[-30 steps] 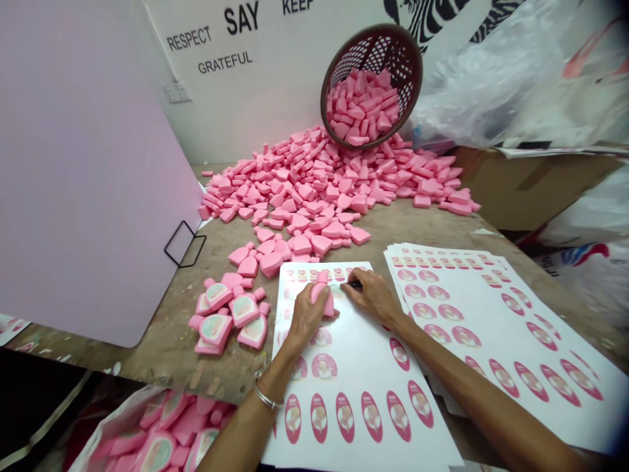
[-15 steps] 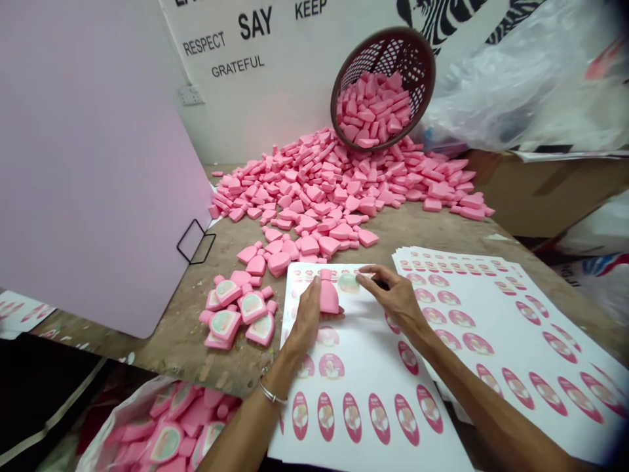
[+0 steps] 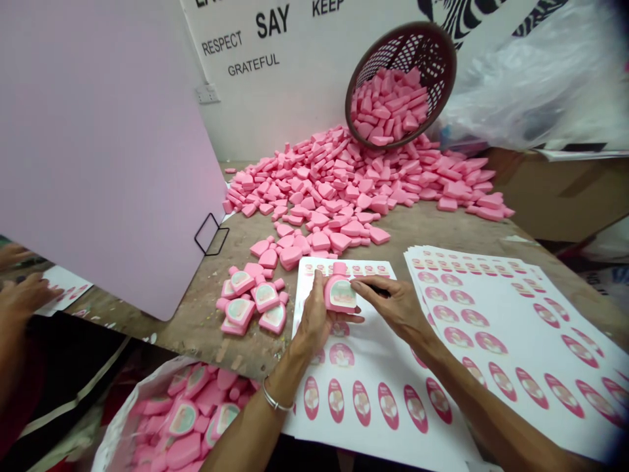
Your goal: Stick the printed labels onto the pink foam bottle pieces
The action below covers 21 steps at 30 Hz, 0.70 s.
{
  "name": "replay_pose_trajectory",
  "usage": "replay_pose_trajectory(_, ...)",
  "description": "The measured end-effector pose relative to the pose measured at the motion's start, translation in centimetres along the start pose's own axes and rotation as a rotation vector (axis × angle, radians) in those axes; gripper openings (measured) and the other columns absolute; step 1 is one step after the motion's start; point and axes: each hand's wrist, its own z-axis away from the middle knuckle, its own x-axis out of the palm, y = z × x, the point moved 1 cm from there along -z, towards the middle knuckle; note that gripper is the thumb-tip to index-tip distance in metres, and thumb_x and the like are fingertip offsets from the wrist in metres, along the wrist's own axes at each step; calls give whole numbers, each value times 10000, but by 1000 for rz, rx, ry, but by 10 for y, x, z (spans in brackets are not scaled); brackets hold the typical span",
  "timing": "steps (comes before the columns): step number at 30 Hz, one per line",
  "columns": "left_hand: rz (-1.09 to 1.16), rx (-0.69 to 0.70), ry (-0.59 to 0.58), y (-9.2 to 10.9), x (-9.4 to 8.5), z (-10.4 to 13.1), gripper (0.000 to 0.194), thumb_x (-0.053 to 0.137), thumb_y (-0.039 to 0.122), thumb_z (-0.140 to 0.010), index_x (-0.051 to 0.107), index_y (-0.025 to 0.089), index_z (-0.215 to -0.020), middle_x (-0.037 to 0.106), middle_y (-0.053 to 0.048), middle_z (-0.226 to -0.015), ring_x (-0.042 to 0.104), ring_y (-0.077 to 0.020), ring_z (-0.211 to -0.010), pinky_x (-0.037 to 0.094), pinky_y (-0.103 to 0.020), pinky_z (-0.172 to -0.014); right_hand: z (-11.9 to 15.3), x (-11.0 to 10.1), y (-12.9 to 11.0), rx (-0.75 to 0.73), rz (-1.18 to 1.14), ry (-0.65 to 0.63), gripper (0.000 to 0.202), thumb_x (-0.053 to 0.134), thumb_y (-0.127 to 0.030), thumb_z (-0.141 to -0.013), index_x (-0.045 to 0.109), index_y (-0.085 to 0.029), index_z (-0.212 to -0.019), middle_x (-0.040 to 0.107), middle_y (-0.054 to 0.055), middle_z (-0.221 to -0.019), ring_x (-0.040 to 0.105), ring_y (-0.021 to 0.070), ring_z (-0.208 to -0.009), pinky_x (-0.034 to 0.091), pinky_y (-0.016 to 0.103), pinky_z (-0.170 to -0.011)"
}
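Note:
My left hand [image 3: 317, 318] grips a pink bottle-shaped piece [image 3: 339, 268] upright over a sheet of stickers [image 3: 378, 354]. A pale green, rounded label sticker [image 3: 343, 294] lies against the front of the piece. The thumb and forefinger of my right hand [image 3: 400, 305] pinch at the sticker's right edge. A dark, slim object [image 3: 380, 290] shows between the right fingers; its kind is unclear. Left of the sheet lie several pink pieces [image 3: 239, 312] bearing the same kind of label.
A large heap of plain pink pieces [image 3: 324, 190] covers the back, spilling from a tilted brown basket [image 3: 351, 98]. More sticker sheets [image 3: 491, 308] lie on the right. A bag of labelled pieces [image 3: 184, 419] sits below the edge. Beyond a pink board [image 3: 108, 151] are another person's hands [image 3: 24, 292].
My right hand has brought the sticker from above the sheet onto the pink piece's front. The view has shifted slightly left, and another person's hands now show at the left.

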Motion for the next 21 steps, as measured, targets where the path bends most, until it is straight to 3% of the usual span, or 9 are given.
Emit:
replay_pose_trajectory(15, -23, 5, -17, 2, 2, 4, 554, 357, 595, -910, 633, 146, -1084, 704, -94, -866, 693, -209, -719, 593, -372, -641, 2, 3, -4, -66, 24, 38, 208, 654, -418, -799, 737, -240, -867, 729, 32, -865, 653, 202, -793, 517, 333, -699)
replay_pose_trajectory(21, -23, 20, -52, 4, 0, 3, 525, 454, 570, -885, 648, 113, -1059, 706, -96, -800, 690, -216, -739, 597, -360, -660, 2, 3, -4, -86, 44, 53, 194, 651, -403, -803, 734, -235, -858, 726, 39, -863, 647, 196, -787, 515, 334, -697)
